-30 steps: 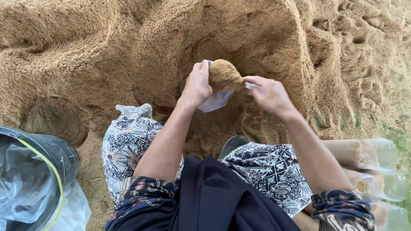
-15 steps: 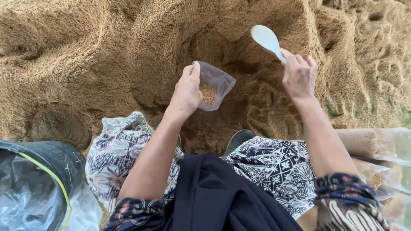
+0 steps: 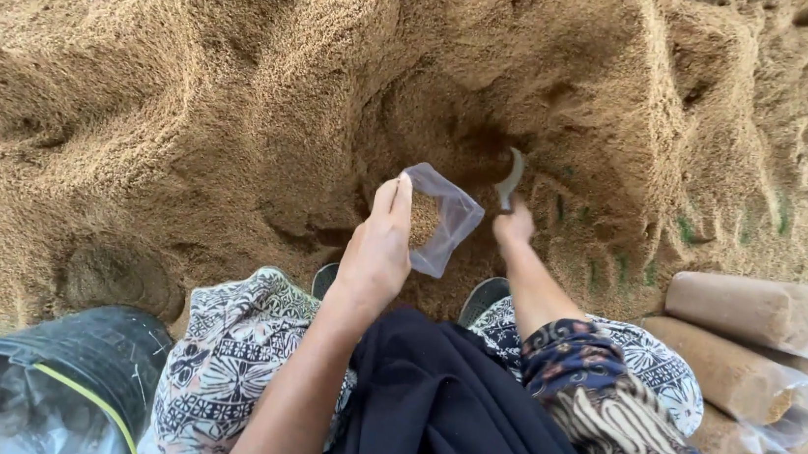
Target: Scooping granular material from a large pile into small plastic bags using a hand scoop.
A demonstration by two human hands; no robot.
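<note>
My left hand (image 3: 380, 244) holds a small clear plastic bag (image 3: 444, 223) open at its mouth; some tan husk lies inside it. Just right of the bag, my right hand (image 3: 514, 224) grips a pale scoop (image 3: 510, 178) edge-on, its blade dug into the hollow of a large pile of tan husk (image 3: 239, 93). Both hands sit in front of my knees, which are covered in patterned cloth.
Several filled clear bags of husk (image 3: 744, 334) lie stacked at the right. A black bucket (image 3: 65, 362) lined with clear plastic stands at the lower left. Grass shows at the far right edge. The husk pile fills the whole upper view.
My right hand has come down from a raised position and pushed the scoop into the pile beside the bag. A second ago the scoop was over the bag's mouth.
</note>
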